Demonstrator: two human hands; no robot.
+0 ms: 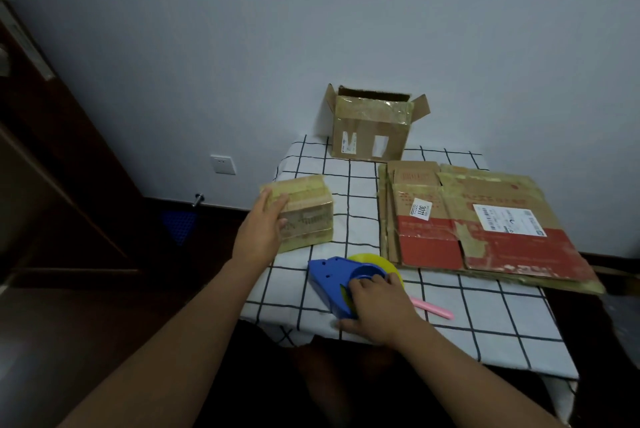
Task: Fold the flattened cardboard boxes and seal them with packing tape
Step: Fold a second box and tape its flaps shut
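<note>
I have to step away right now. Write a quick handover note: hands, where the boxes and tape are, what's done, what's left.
Left hand: holds the small taped box at the table's left edge.
Right hand: grips the blue tape dispenser with its yellow roll, resting on the table near the front.
Open box: stands at the back by the wall, top flaps up, unsealed.
Flattened boxes: stacked on the right, not yet folded.
Pink cutter: beside the right hand.
Done: small box looks sealed.
Left: close and tape the open box, fold and tape the stack.

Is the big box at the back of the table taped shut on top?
No, the back box stands with its top flaps raised and its inside showing.
</note>
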